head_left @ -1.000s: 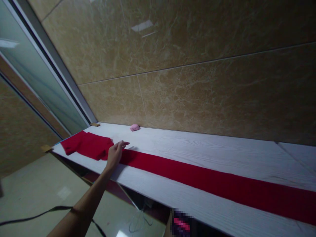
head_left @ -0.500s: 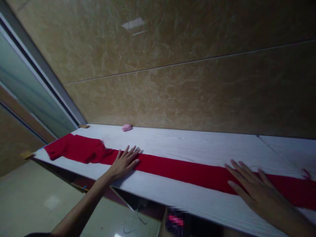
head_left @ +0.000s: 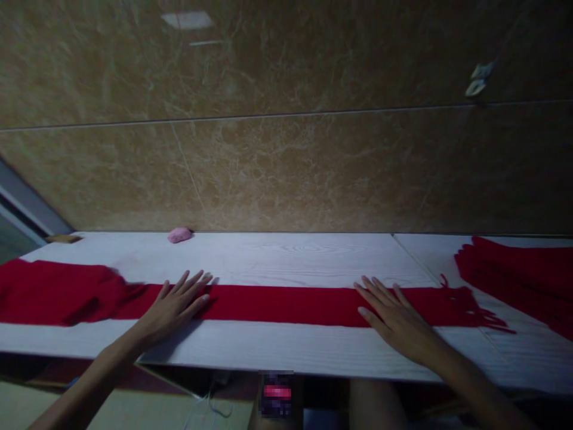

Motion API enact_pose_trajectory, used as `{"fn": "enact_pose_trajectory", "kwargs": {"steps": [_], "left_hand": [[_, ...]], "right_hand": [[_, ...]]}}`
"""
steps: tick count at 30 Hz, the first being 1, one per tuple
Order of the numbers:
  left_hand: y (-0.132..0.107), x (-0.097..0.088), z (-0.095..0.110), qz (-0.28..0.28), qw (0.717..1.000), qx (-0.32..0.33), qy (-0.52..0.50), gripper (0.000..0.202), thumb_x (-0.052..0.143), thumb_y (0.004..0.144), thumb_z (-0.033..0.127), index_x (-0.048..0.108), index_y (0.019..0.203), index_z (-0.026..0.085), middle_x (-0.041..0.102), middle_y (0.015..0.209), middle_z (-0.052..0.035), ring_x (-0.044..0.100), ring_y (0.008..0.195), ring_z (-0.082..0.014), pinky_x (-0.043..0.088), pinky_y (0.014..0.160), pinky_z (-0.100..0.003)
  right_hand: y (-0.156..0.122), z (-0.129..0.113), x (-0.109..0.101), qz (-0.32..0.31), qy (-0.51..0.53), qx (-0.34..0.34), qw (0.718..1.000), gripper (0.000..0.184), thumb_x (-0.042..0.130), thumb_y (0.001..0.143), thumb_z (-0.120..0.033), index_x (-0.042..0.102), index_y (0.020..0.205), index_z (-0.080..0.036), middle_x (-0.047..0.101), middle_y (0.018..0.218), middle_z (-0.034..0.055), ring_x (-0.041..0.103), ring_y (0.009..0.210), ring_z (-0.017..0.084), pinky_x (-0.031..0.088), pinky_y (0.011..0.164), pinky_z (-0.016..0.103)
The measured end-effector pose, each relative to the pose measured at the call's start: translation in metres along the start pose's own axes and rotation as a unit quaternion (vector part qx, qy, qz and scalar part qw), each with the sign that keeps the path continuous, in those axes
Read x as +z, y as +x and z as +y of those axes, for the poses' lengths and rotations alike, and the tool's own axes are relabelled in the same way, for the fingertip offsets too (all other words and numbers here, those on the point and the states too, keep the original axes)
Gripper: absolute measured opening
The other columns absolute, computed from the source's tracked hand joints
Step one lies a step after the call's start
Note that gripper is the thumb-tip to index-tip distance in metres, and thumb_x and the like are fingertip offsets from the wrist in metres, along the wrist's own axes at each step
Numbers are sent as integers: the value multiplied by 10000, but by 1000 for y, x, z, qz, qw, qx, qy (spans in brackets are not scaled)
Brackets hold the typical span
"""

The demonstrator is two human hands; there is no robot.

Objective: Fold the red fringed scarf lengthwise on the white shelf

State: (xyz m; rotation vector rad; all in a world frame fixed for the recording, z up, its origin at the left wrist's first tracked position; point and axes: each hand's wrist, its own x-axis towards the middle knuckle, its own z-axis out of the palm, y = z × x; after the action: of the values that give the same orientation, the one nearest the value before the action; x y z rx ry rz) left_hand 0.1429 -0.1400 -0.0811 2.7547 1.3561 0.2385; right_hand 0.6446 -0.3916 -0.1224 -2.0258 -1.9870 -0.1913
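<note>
A long red scarf lies stretched lengthwise over the white wood-grain table. Its left part is bunched and wider, running out of view; its right end has loose fringe. My left hand rests flat on the scarf just right of the bunched part, fingers spread. Farther right, my right hand also lies flat across the scarf, fingers apart, a little short of the fringe. Between the two hands the fabric is flat and smooth. Neither hand grips anything.
A second piece of red fabric lies at the right end of the table. Near the wall sits a small pink lump. A brown tiled wall rises behind the table. Open shelving and a cable show beneath the front edge.
The view has swung right, bringing the scarf's fringed end and the second red fabric into sight. Both hands remain flat on the scarf, fingers spread.
</note>
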Motion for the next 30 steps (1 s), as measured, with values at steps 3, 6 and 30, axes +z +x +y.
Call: {"fn": "enact_pose_trajectory", "kwargs": {"steps": [3,6,30], "left_hand": [[16,-6,21,49,996,25,-66,615,294,1030,633,595,1473,331,534,1572,-72,353,1540,-379,282,1213,-707],[33,-10,55,66,985,90,-133,614,338,1016,661,703,1341,289,653,1448,-91,506,1445,-345,406,1201,-580],[50,39,277,67,921,334,-190,89,724,958,282,781,998,227,752,991,-40,632,923,-213,479,831,-360]], "right_hand": [[3,4,-10,6,22,32,999,586,298,1080,-562,452,1584,-305,414,1634,79,330,1540,324,299,1231,673],[3,13,-20,38,33,68,996,601,260,1081,-543,483,1565,-266,410,1635,89,331,1540,320,281,1238,671],[2,-38,-36,98,140,-138,976,100,688,956,-194,775,985,-234,753,1086,54,691,1000,204,546,932,400]]}}
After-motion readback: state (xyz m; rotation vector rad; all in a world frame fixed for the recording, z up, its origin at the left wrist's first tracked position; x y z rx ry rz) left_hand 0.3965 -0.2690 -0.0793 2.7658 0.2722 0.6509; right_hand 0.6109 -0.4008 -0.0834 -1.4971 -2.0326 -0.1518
